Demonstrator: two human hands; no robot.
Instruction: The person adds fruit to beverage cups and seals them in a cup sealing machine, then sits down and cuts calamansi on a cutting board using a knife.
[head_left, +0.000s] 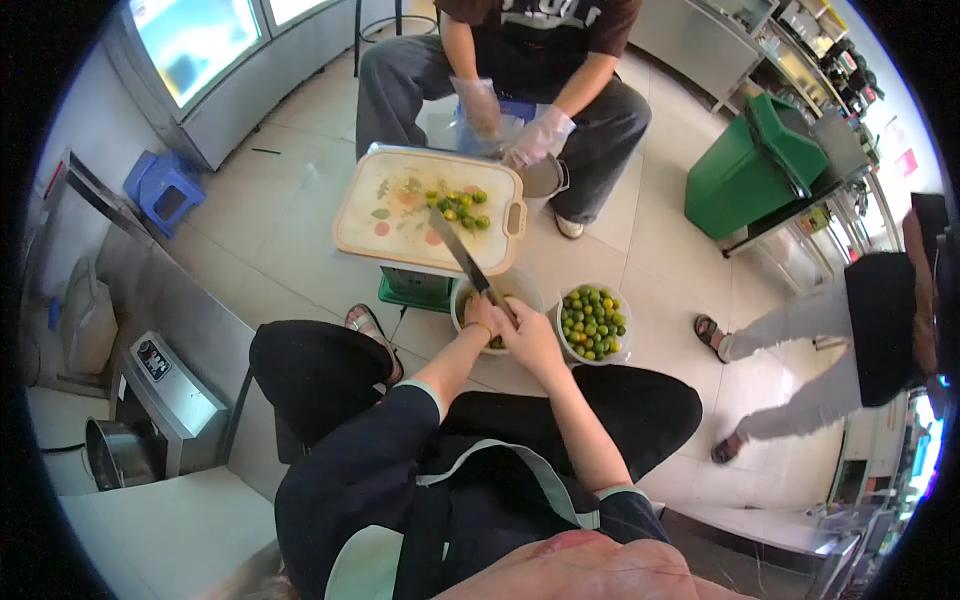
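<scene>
A large knife (460,250) points up and left, its blade tip over a cutting board (360,228) with small green citrus fruits (458,208) on it. My right hand (527,328) is closed around the knife's handle. Close beside the handle, my left hand (481,316) has its fingers drawn together; what they hold, if anything, is hidden. Both hands are above a whitish tub (534,287), where a little green fruit shows past my wrists. To the right stands a clear bowl (625,350) full of green and yellowish calamansi (593,322).
The board rests on a green-based stand (415,288). Opposite me sits a person in clear gloves (540,138), hands near a metal pot (545,180). Another person's legs (790,330) are at right, a green bin (735,165) behind. A blue stool (165,190) and steel counter are left.
</scene>
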